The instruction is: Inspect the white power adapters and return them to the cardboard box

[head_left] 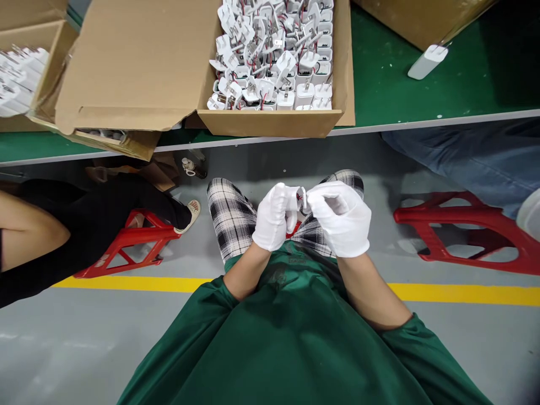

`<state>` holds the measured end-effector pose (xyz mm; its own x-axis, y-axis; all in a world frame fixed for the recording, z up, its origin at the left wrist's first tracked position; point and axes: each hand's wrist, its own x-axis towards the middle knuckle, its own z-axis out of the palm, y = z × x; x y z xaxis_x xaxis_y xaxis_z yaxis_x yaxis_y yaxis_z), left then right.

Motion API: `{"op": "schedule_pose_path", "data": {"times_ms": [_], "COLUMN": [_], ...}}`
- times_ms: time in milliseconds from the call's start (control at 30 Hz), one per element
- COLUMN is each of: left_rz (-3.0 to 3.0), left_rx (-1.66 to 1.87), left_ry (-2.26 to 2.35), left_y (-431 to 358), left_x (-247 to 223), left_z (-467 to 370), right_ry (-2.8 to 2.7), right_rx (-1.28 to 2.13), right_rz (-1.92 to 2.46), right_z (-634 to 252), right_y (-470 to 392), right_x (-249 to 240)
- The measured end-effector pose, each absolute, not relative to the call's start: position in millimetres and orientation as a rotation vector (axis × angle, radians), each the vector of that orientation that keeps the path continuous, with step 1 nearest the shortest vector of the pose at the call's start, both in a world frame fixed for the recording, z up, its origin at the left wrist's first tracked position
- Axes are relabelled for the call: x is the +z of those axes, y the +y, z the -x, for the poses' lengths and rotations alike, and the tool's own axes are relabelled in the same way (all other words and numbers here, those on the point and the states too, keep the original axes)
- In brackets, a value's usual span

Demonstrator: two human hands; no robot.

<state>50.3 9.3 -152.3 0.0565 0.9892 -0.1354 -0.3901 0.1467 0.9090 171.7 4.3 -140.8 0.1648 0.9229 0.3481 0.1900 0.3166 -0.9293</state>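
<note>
My left hand and my right hand, both in white gloves, meet above my lap. The left hand's fingers are wrapped round a small white power adapter, its end turned to the right. My right thumb and fingers are pinched at that end, on what looks like the adapter's plug cap; the fingers hide most of it. Straight ahead, an open cardboard box is filled with similar adapters, many with loose plug caps and red wires showing.
The green workbench runs across the front. A single adapter lies at its right, near another carton. More white pieces fill a box at left. Seated people flank me, with red stools on both sides.
</note>
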Motion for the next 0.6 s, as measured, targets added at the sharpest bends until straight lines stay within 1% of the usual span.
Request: {"op": "schedule_pose_path", "data": {"times_ms": [133,333,500,600], "left_rz": [-0.788,-0.844,-0.908,-0.874], "left_rx": [1.239,1.215,1.235,1.294], "left_ry": [1.014,0.951,0.861,0.846], "left_y": [9.6,10.1,9.3,8.8], "left_x": [-151.7,-149.7,-147.0,-145.0], "left_z": [-52.6,-51.1,-52.3,-54.9], "right_ry": [-1.522,-1.685,-1.583,-1.595], "right_rx": [0.478,0.327,0.525,0.509], "right_rz": [1.140,1.051,1.138,1.124], "right_z": [-172.5,-172.9,-171.3,-171.1], "right_y": [2.0,0.2,-2.9,-3.5], "right_x": [-140.8,-140.4,-135.3,-132.8]}}
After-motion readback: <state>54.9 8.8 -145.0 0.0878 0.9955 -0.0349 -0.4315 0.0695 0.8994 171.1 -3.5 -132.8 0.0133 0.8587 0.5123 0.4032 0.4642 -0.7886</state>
